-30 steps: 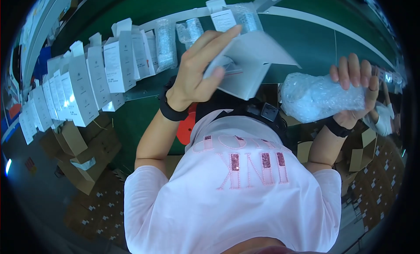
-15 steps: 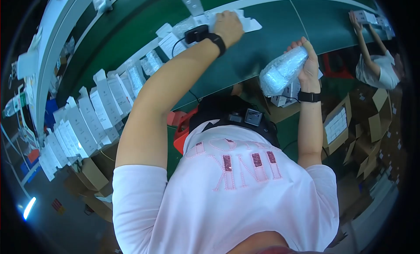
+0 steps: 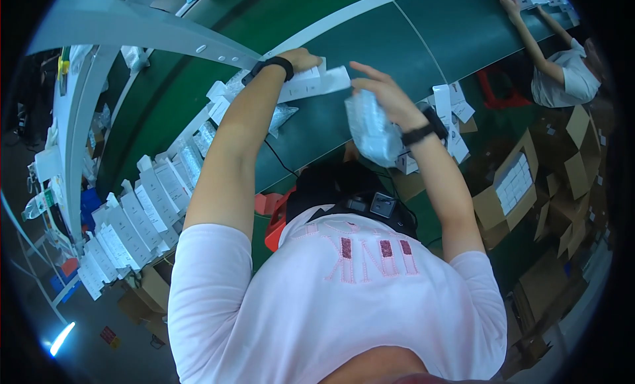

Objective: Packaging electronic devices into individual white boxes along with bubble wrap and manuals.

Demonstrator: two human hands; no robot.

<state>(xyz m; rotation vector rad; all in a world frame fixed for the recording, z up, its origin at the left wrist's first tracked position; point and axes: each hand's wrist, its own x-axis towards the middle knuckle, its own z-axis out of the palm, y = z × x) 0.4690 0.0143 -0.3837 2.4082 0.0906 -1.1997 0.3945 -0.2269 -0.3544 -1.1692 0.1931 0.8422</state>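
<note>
Right hand (image 3: pixel 389 105) grips the wrapped bundle (image 3: pixel 370 131); it's now nearer the white box (image 3: pixel 309 86).

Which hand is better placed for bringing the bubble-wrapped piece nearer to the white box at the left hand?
Probably the right hand: it holds the bubble-wrapped piece close to the white box. The left hand is at the box, farther from the piece.
</note>
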